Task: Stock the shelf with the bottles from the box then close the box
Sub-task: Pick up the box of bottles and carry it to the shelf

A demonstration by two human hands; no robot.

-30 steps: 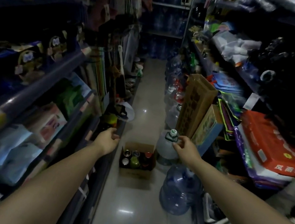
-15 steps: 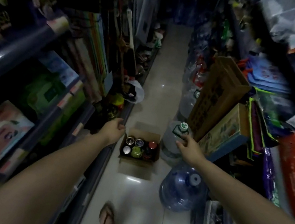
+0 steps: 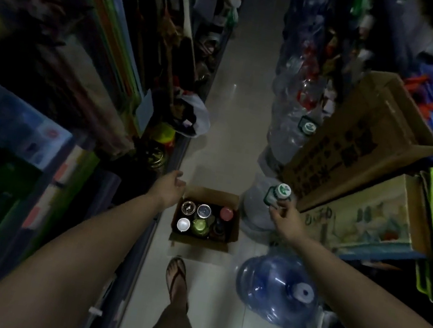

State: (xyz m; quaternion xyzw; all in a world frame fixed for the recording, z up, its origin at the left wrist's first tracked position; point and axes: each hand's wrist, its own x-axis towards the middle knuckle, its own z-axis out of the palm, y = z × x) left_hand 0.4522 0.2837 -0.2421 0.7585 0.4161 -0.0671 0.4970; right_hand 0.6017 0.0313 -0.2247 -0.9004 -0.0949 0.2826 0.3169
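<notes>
Shelf (image 3: 108, 182) at nine o'clock, dim, its stock blurred. My left hand (image 3: 169, 188) hangs above the box's near-left corner, fingers loosely spread, holding nothing. Box (image 3: 201, 243) on the floor at twelve o'clock, flaps open, bottles (image 3: 203, 211) standing upright inside with caps up. At two o'clock my right hand (image 3: 283, 214) reaches toward the capped neck of a large water jug (image 3: 256, 200); whether the fingers grip it or only touch, I cannot tell. Step in hand, as I judge it: approach, no bottle lifted yet. Next move calls for bending down and closing on a cap.
</notes>
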